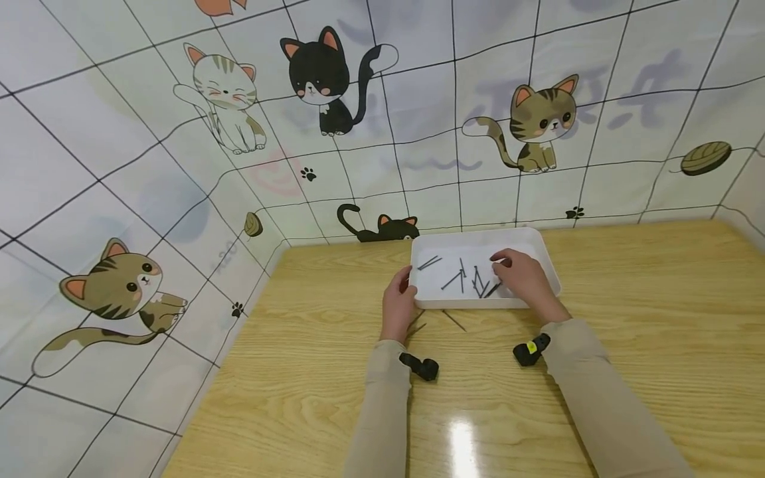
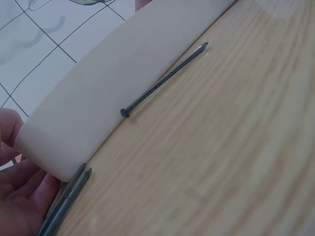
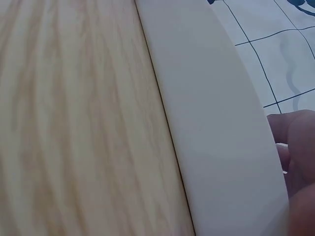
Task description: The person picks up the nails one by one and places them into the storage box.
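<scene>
A shallow white tray (image 1: 433,292) stands on the table with several dark nails (image 1: 462,275) scattered inside it. My left hand (image 1: 398,302) grips the tray's front left corner; in the left wrist view its thumb lies over the rim and the fingers (image 2: 37,189) are against the outer wall. Over the right part of the tray is my right hand (image 1: 522,275), fingers bent, close to a nail (image 1: 493,290). The tray wall (image 3: 216,123) hides most of that hand in the right wrist view, so whether it pinches a nail is unclear.
Outside the tray's front wall a single nail (image 2: 165,78) lies on the wooden table (image 1: 478,372). Two more nails (image 2: 66,201) lie side by side near the left hand. A cat-printed cloth wall (image 1: 430,172) rises behind the tray.
</scene>
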A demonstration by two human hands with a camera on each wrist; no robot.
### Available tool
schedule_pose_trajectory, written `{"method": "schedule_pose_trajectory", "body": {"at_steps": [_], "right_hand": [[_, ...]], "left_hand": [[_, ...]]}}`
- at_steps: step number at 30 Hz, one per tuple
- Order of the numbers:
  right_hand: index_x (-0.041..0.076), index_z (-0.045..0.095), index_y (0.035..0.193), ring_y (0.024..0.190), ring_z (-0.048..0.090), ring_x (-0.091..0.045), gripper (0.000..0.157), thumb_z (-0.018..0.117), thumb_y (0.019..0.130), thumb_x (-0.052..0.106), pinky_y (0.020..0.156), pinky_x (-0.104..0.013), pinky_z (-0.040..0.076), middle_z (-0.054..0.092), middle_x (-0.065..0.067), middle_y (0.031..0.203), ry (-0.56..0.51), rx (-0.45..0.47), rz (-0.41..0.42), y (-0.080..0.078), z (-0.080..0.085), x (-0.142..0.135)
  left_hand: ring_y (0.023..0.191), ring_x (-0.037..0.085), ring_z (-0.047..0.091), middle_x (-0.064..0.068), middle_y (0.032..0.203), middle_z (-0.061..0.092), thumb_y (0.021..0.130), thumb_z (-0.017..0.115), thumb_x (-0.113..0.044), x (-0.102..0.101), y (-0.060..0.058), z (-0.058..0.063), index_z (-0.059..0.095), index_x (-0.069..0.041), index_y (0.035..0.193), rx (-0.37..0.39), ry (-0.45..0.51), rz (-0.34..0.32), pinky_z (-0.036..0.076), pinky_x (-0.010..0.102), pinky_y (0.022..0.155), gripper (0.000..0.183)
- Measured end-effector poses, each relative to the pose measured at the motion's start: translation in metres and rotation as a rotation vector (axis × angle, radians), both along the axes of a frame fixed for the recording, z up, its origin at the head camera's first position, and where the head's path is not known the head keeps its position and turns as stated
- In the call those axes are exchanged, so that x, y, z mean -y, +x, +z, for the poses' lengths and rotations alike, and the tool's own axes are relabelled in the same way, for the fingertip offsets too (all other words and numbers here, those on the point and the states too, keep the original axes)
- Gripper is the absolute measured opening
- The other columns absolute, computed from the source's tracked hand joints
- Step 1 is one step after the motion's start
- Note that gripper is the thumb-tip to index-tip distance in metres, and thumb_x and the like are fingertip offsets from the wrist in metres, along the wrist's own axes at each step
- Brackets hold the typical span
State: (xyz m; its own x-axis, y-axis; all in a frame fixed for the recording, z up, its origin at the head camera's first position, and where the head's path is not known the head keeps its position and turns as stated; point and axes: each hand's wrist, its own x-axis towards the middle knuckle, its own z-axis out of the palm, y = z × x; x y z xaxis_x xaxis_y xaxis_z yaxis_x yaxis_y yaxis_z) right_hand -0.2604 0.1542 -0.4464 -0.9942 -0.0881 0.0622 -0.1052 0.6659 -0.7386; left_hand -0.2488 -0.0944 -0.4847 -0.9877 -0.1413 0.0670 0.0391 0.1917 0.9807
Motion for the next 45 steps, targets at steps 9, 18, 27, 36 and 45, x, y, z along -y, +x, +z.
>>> {"method": "schedule_pose_trajectory", "body": {"at_steps": [9,18,27,36,45], "right_hand": [[0.009,0.053,0.119,0.079,0.058,-0.025,0.037,0.044,0.092,0.033,0.061,-0.033,0.043,0.061,-0.012,0.096,-0.086,-0.051,0.071,0.001,0.002,0.003],[0.012,0.057,0.115,0.075,0.057,-0.018,0.034,0.046,0.091,0.034,0.061,-0.033,0.045,0.061,-0.006,0.095,0.008,-0.132,0.223,0.013,0.018,0.035],[0.015,0.062,0.111,0.068,0.057,-0.007,0.026,0.05,0.09,0.026,0.065,-0.032,0.046,0.063,0.004,0.089,0.117,-0.158,0.453,0.026,0.024,0.068],[0.015,0.064,0.111,0.087,0.059,-0.014,0.026,0.054,0.088,0.02,0.076,-0.035,0.045,0.064,0.002,0.101,0.28,-0.141,0.623,0.037,0.026,0.085],[0.012,0.063,0.112,0.089,0.056,-0.017,0.028,0.054,0.084,0.013,0.076,-0.033,0.044,0.06,-0.003,0.101,0.317,-0.096,0.691,0.045,0.024,0.097]], "left_hand": [[0.111,0.017,0.048,0.002,0.126,0.051,0.083,0.045,-0.009,0.001,-0.001,0.0,0.051,-0.018,0.127,-0.008,-0.009,0.005,0.039,0.033,0.089,0.045],[0.11,0.015,0.048,0.0,0.126,0.051,0.083,0.045,-0.009,-0.001,-0.002,0.003,0.051,-0.021,0.127,0.01,-0.024,0.019,0.039,0.032,0.089,0.046],[0.111,0.015,0.048,0.001,0.126,0.051,0.084,0.044,-0.009,-0.001,-0.003,0.003,0.05,-0.018,0.128,-0.013,-0.016,0.0,0.04,0.032,0.087,0.045],[0.114,0.019,0.046,0.004,0.127,0.05,0.084,0.044,-0.008,0.001,0.0,0.002,0.049,-0.018,0.129,-0.008,-0.005,-0.005,0.039,0.034,0.089,0.047],[0.114,0.017,0.046,0.001,0.127,0.05,0.082,0.043,-0.008,-0.001,0.001,0.002,0.049,-0.019,0.129,0.008,-0.001,-0.002,0.041,0.032,0.083,0.05]]}}
